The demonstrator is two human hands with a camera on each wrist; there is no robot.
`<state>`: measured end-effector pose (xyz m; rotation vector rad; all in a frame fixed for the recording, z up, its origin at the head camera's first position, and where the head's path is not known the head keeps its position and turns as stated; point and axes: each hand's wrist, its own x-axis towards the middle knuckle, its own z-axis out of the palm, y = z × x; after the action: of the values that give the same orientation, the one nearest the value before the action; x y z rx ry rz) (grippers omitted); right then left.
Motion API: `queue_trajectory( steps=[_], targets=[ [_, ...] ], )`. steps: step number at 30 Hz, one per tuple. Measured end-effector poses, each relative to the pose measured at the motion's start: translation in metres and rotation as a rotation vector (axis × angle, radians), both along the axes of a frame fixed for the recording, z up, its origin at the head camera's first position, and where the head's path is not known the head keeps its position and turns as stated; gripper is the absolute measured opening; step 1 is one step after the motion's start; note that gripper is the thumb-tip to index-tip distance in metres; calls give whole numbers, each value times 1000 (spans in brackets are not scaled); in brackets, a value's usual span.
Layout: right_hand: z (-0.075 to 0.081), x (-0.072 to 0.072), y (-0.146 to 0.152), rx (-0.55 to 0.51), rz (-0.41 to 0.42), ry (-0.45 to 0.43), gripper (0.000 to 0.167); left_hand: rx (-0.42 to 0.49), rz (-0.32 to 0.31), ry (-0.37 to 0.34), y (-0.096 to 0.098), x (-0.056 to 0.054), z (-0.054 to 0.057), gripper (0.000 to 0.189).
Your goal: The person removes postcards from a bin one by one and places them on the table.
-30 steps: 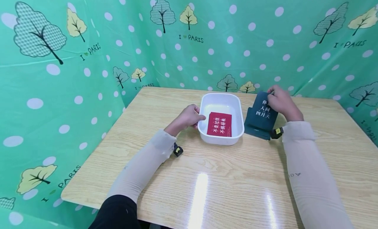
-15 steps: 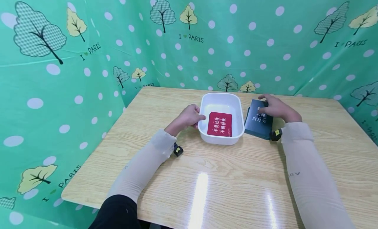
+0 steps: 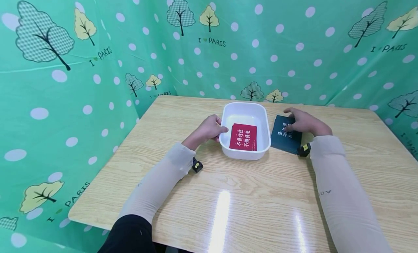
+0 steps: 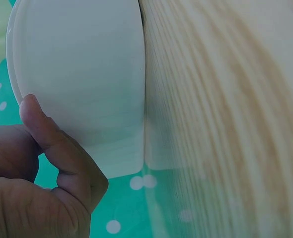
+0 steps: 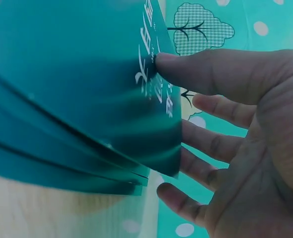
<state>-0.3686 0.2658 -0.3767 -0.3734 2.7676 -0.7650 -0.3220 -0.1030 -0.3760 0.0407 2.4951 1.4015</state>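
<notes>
In the head view my left hand [image 3: 209, 128] grips the left side of a white plastic tub [image 3: 247, 155], thumb at the rim. The left wrist view shows the tub's smooth outer wall [image 4: 82, 74] beside that thumb. Red booklets [image 3: 243, 137] with white lettering lie inside the tub. To its right, a stack of dark green booklets [image 3: 285, 142] rests on the table, and my right hand [image 3: 306, 122] is at its far right edge. In the right wrist view the thumb touches the top booklet's cover [image 5: 87, 74], with extended fingers along the edge of the stack.
A light wood-grain table [image 3: 254, 209] carries everything, with glossy light reflections near its front edge. Behind and to the left hangs a green curtain [image 3: 130, 46] printed with trees and white dots.
My right hand has lowered the top green booklet onto the stack and shifted it toward me, so the stack lies more evenly. The left hand, tub and red booklets stay in place.
</notes>
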Motion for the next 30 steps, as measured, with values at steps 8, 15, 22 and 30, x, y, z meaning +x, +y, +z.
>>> queue_trajectory(
  steps=[8,15,22,30],
  targets=[
    [-2,0,-1,33,7,-39,71,22,-17,-4,-1,-2,-1,27],
    [1,2,-4,41,-2,-32,68,56,-36,-8,-2,-1,0,27],
    [10,2,-17,60,20,67,63,59,-43,-16,-3,-2,0,27],
    [29,12,-43,13,60,193,61,52,-32,-9,-2,0,0,27]
  ],
)
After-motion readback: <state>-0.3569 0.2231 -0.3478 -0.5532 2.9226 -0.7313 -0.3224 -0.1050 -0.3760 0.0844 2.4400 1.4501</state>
